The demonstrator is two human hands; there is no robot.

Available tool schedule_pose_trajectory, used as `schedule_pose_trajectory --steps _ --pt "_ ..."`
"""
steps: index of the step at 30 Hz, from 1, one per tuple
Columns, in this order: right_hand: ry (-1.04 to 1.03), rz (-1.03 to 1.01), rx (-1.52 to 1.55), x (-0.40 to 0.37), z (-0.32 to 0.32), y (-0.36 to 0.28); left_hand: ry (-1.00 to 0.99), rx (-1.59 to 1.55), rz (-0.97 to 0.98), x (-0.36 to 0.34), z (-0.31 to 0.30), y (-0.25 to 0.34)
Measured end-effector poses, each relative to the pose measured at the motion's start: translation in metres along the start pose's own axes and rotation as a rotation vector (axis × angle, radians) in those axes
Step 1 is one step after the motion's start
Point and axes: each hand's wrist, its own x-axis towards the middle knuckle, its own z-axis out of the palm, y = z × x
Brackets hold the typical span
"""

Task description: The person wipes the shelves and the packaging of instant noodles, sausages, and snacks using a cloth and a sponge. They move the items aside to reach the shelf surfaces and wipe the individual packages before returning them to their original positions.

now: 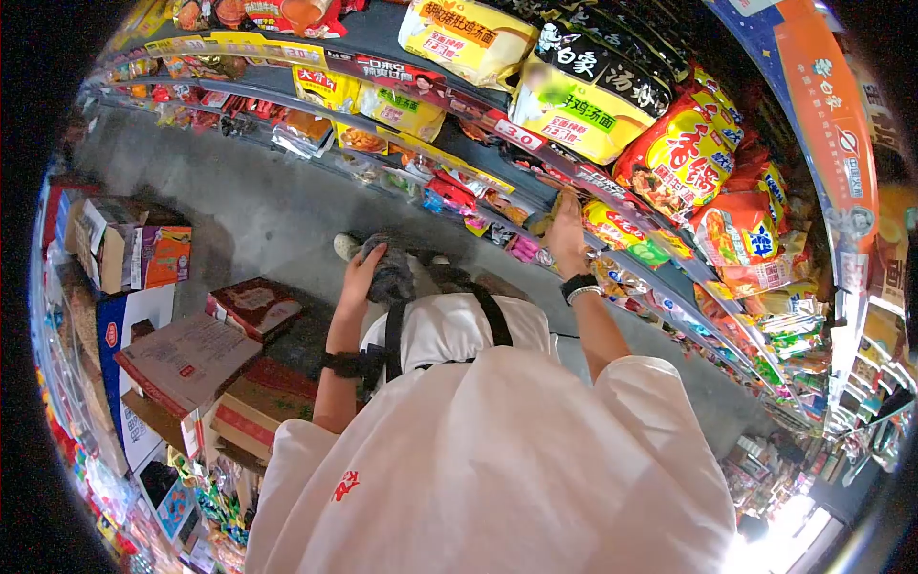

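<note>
I am crouched in a shop aisle in a white T-shirt [497, 459]. My right hand [566, 231], with a black watch on its wrist, reaches up to a low shelf [612, 251]. Its fingers are in among small snack packets [521, 247] at the shelf's front edge. Whether they grip one is hidden, as I see only the back of the hand. My left hand [361, 271], with a black band on the wrist, rests on my grey-trousered knee [390, 277], fingers curved over the cloth and holding nothing.
Shelves of instant-noodle bags [583, 96] and red snack bags [684, 158] run along the right. Open cardboard boxes [191, 359] and more cartons [134, 244] stand on the grey floor [249, 206] at the left. My shoe [346, 246] is just past the knee.
</note>
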Motion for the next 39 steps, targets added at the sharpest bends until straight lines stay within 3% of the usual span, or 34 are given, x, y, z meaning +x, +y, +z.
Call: schedule_pose_trajectory --steps 4,8,10,15,20,22,30,36,39 --pt "-0.014 0.047 -0.099 0.006 0.014 -0.009 -0.028 -0.049 -0.003 0.005 -0.005 -0.005" --pt "0.019 -0.088 -0.056 0.010 0.029 -0.032 -0.066 -0.076 0.024 0.004 -0.005 -0.009" --pt "-0.113 -0.102 -0.009 0.020 0.033 -0.047 -0.042 0.016 0.021 -0.003 -0.002 -0.002" --pt "-0.013 -0.358 0.058 0.043 0.042 -0.090 -0.006 0.206 0.047 -0.014 0.005 0.005" --pt "-0.057 -0.278 0.084 0.045 0.048 -0.091 0.008 0.172 -0.031 0.007 -0.003 -0.021" --pt "0.054 -0.283 0.085 0.039 0.047 -0.086 0.017 0.171 -0.055 0.000 0.002 -0.016" --pt "0.040 -0.123 -0.003 0.008 0.022 -0.037 0.004 0.247 -0.086 0.019 0.002 -0.026" --pt "0.002 -0.037 -0.112 -0.009 0.002 -0.002 -0.075 0.194 -0.021 0.010 0.014 -0.014" --pt "0.026 -0.067 0.016 -0.011 -0.002 -0.001 -0.007 0.419 0.080 -0.001 0.017 0.000"
